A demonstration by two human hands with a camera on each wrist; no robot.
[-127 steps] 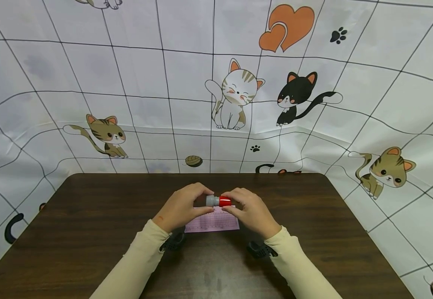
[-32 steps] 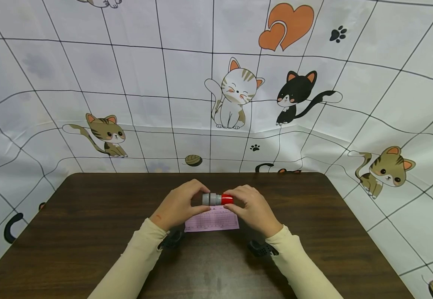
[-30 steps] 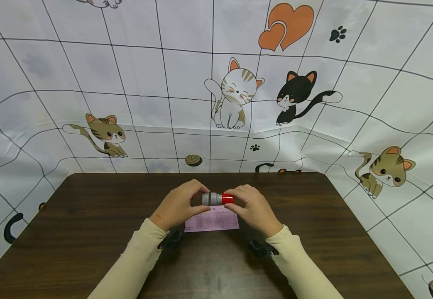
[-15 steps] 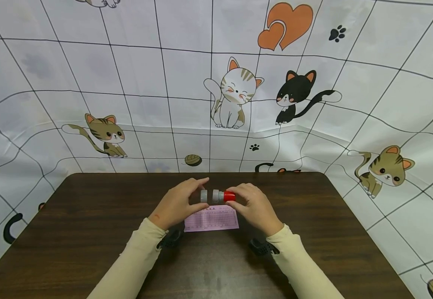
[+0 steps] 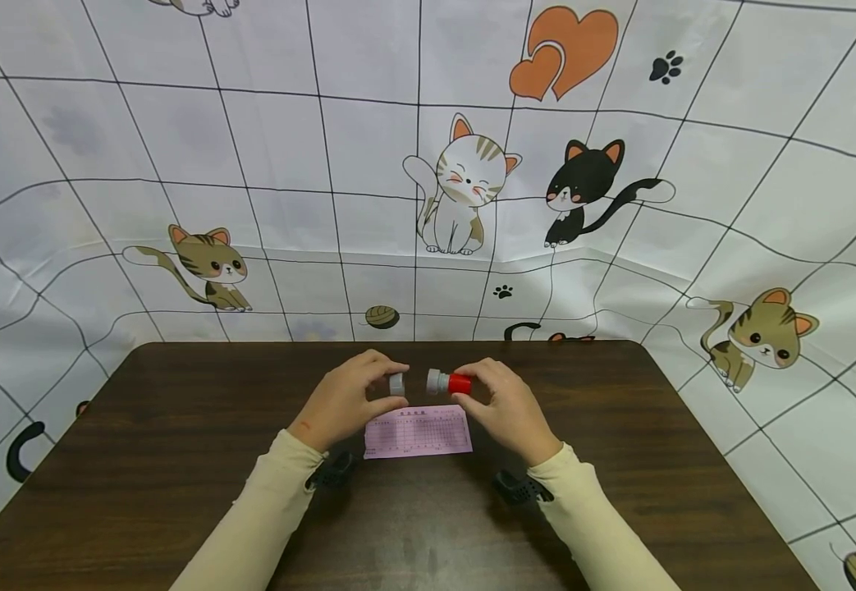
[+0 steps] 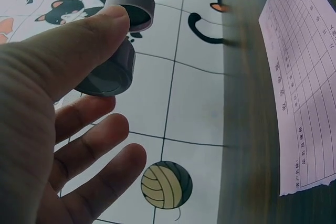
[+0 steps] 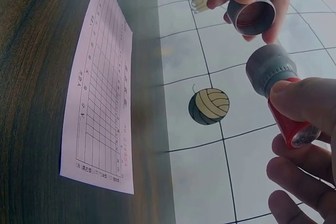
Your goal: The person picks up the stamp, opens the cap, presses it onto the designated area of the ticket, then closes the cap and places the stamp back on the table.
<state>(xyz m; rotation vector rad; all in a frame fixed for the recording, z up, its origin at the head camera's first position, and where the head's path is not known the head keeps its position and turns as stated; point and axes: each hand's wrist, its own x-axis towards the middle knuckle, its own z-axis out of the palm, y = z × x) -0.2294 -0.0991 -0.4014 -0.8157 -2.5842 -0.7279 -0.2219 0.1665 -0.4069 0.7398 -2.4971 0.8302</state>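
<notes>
Over the table my right hand (image 5: pixel 505 404) pinches the red handle of a round stamp (image 7: pixel 284 90). The stamp lies sideways, its grey end pointing left. My left hand (image 5: pixel 345 404) holds the grey stamp cap (image 5: pixel 396 384) between thumb and fingers. In the right wrist view the cap's hollow opening faces the stamp, and a gap separates the two. Below both hands a pink printed form (image 5: pixel 418 432) lies flat on the table. The left wrist view shows the cap (image 6: pixel 113 72) partly covered by my thumb.
The dark wooden table (image 5: pixel 199 460) ends at a back edge just beyond my hands. Behind it hangs a white sheet (image 5: pixel 287 222) with grid lines and cartoon cats. A black band (image 5: pixel 519 487) sits at my right wrist, another (image 5: pixel 333 470) at the left.
The grey cap has come off the stamp. My left hand has moved left with the cap, while my right hand has shifted slightly right with the stamp, uncovering more of the form.
</notes>
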